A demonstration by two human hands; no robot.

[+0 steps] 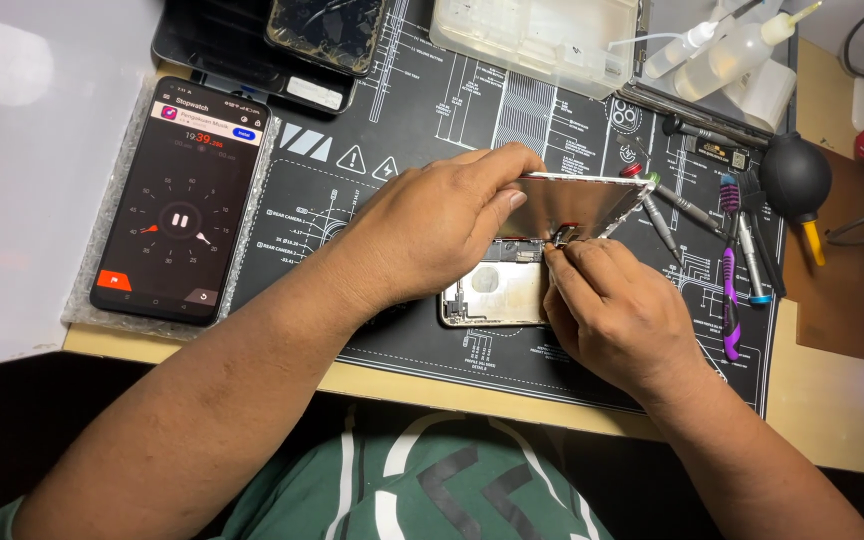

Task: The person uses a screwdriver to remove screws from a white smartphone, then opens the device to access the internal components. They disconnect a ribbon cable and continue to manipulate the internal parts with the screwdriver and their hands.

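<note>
Above the opened silver phone body (497,292), the left hand (432,235) holds the lifted flat screen panel (577,205) tilted while the right hand (617,315) pinches its still-attached connector.

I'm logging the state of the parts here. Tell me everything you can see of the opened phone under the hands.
The opened phone lies flat on the black printed work mat, its silvery, metal-looking inside facing up. Its thin screen panel is lifted and tilted on edge above it. The left hand holds that panel by its upper edge; the right hand pinches at the panel's lower edge, where it meets the body. Much of the body is hidden beneath both hands.
</note>
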